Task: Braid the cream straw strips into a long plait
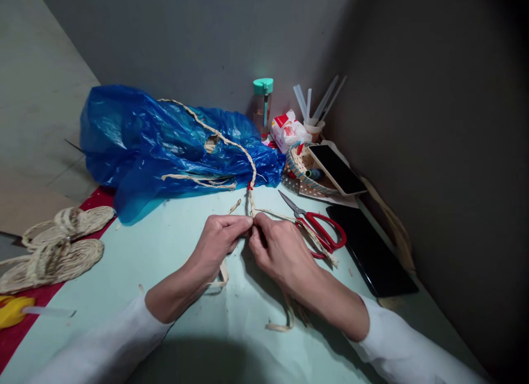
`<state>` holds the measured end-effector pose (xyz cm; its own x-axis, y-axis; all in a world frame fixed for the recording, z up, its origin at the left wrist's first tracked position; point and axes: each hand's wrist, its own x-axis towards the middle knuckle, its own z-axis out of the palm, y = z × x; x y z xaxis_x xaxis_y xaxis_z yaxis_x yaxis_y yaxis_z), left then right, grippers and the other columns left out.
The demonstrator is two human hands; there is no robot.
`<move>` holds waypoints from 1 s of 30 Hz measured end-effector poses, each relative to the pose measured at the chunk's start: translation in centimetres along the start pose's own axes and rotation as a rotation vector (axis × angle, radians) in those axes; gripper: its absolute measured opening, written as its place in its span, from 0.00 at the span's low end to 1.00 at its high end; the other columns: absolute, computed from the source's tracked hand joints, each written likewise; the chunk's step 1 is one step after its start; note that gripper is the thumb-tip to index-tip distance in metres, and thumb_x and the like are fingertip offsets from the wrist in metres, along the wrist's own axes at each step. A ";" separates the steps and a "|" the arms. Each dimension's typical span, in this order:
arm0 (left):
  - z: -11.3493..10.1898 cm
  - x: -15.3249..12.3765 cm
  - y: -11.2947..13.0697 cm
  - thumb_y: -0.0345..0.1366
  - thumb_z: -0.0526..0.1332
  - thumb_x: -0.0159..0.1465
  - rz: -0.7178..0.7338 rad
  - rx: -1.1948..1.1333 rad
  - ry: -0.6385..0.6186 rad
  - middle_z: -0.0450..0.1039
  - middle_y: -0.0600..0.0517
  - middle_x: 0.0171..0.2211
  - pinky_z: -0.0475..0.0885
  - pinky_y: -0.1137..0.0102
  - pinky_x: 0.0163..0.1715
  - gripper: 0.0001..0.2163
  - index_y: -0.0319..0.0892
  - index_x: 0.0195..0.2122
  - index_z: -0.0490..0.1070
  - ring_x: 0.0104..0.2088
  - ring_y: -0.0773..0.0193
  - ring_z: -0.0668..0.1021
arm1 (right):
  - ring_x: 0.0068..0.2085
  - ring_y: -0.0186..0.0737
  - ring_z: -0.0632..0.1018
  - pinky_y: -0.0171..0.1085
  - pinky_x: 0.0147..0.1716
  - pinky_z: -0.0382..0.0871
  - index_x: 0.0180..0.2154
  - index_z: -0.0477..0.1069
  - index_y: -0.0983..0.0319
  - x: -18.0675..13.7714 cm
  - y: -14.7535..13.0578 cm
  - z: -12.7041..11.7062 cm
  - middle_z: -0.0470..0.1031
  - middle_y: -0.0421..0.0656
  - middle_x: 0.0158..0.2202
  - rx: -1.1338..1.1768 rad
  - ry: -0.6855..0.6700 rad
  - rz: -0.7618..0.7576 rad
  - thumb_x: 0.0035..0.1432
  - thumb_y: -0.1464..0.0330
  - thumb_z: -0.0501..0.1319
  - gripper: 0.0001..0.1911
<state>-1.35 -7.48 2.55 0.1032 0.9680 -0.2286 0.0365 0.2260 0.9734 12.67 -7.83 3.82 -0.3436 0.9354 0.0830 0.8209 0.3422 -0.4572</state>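
Observation:
A pale straw braid point(225, 137) runs over the blue plastic bag point(136, 147) and down to my fingers, with a red tie point(250, 185) around it. My left hand point(221, 235) is closed, thumb and fingers pinching the braid's lower end. Right beside it, my right hand point(279, 246) pinches the same spot, fingertips nearly touching the left ones. Loose straw strands point(285, 318) hang below my hands onto the table. Close to the right hand lie red-handled scissors point(324, 232), blades pointing away, with a straw strand across them.
Woven straw sandals point(61, 246) and a yellow tool point(14, 311) are at the left edge. Toward the back stand a bottle point(263, 106), a tissue pack point(289, 130) and a cup of white sticks point(314, 128). A basket point(295, 166), a phone point(336, 168) and a black tablet point(372, 252) lie right.

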 end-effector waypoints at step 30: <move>0.1 0.5 0.0 0.33 0.64 0.54 -0.080 -0.008 0.063 0.75 0.50 0.20 0.63 0.76 0.25 0.06 0.36 0.24 0.78 0.22 0.71 0.72 | 0.37 0.45 0.74 0.37 0.25 0.54 0.38 0.71 0.67 1.7 2.0 -0.9 0.72 0.53 0.37 -0.479 -0.088 -0.055 0.59 0.78 0.51 0.11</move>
<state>-1.21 -7.04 2.43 0.0376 0.9517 -0.3049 0.0344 0.3037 0.9522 14.12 -5.53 3.80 -0.4129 0.9107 0.0113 0.9108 0.4129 0.0068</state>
